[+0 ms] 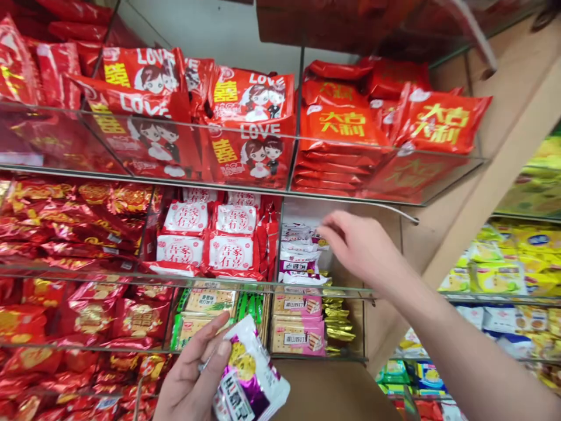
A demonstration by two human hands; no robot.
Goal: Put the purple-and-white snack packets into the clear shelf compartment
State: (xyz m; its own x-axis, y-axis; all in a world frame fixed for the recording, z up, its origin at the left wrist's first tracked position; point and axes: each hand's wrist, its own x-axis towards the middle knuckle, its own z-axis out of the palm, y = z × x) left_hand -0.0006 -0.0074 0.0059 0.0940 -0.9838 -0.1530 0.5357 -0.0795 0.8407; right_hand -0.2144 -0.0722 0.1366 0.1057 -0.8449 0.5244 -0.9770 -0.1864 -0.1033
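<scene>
Low in the middle, my left hand [197,368] grips a white and purple cookie packet [249,374], thumb on its front, with round cookies pictured on it. More of what this hand may hold is hidden behind the packet. My right hand [355,240] reaches into a shelf compartment from the right, slightly blurred. Its fingers are pinched at the edge of a small cookie packet [319,240], partly hidden by the fingertips. Just left of them, similar white and purple packets [299,263] stand stacked in the compartment.
Clear dividers [289,158] and shelf fronts separate the compartments. Red LOVE packets [252,152] and other red packets [342,123] fill the upper shelf. Red and white packs [232,251] stand to the left, cracker packs [298,336] below. A wooden side panel [468,216] rises at right.
</scene>
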